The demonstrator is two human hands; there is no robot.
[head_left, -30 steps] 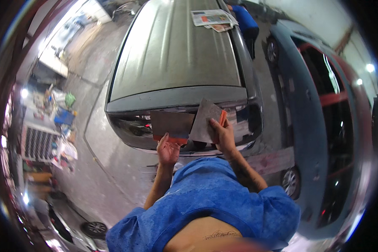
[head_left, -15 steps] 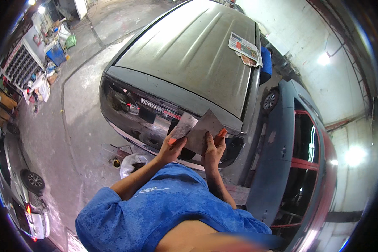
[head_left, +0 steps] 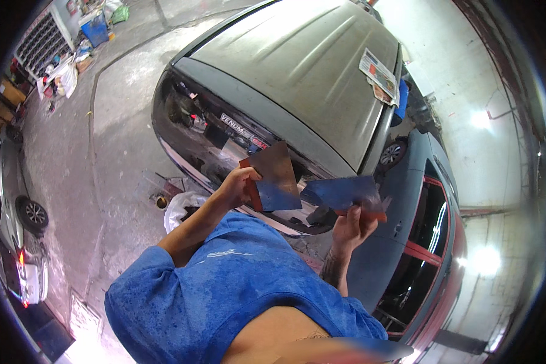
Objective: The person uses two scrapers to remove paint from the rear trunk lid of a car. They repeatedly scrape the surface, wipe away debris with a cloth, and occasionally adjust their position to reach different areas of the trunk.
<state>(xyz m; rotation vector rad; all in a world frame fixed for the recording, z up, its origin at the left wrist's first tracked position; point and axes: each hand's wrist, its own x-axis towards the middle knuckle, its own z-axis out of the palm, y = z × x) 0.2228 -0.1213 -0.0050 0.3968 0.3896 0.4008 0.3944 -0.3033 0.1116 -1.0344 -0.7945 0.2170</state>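
Note:
My left hand (head_left: 235, 185) grips a flat metal spreader blade with a red handle (head_left: 274, 176), held up in front of my chest. My right hand (head_left: 352, 225) holds a second wide metal spreader blade (head_left: 340, 193), its edge close to the first blade's lower right corner. Both blades hang in the air above the rear end of a grey sanded car (head_left: 297, 67). My blue sleeves (head_left: 224, 285) fill the lower middle of the view.
Folded newspaper (head_left: 377, 74) lies on the grey car's roof. A second car with red door frames (head_left: 428, 242) stands at the right. A white plastic bag (head_left: 182, 206) lies on the concrete floor. A white car (head_left: 18, 242) stands at the left, shelves and clutter (head_left: 48, 48) at the top left.
The view has swung round. The two blades, held together half a second ago, are now apart, one in each hand, with the right one lowered to the right.

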